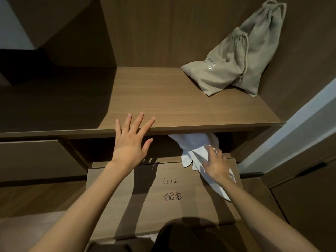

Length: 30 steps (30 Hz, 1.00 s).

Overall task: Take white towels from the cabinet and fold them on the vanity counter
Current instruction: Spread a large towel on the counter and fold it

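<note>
Brown wooden cabinet shelf (181, 102), two beige drawstring cloth bags (227, 66) laid on it, crumpled white towel (192, 142) grasped beneath by right hand (216, 165), left hand (130, 140) grip released, fingers spread.

Built-in wardrobe, most likely in a hotel room.

Wood-veneer cabinet (154, 33) on every side: back wall, side walls, one deep shelf (181, 99), flat handle-less drawer front (36, 157) at lower left. Two matching beige drawstring bags (223, 70) with printed lettering lean in the shelf's back right corner, guest-laundry type. White towel (196, 142) hangs out of the bay under the shelf. Brown panel (145, 206) below carries handwritten "412" plus a few characters, which reads like a room number. Pale door frame (291, 128) runs along the right edge.
</note>
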Tool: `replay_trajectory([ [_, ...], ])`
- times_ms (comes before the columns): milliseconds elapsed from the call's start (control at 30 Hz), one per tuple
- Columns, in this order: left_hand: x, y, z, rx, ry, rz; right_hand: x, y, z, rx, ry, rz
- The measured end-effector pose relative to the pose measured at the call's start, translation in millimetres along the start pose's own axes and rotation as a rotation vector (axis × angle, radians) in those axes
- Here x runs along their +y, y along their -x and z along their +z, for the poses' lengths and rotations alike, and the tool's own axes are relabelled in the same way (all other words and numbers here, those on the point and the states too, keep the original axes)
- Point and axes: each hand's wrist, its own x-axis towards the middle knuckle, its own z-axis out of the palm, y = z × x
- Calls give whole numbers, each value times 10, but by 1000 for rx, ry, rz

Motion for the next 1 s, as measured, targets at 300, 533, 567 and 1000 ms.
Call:
replay_trajectory([
  [300, -17, -9, 5, -13, -15, 7, -138, 60, -201, 170, -88, -238],
  [533, 258, 128, -30, -79, 51, 63, -131, 501, -966, 92, -225, -591],
  [567, 345, 155, -14, -103, 79, 139, -145, 545, -1055, 87, -244, -629],
  [1000, 629, 126, 277, -157, 526, 121, -158, 941, -1816, 359, -367, -747],
])
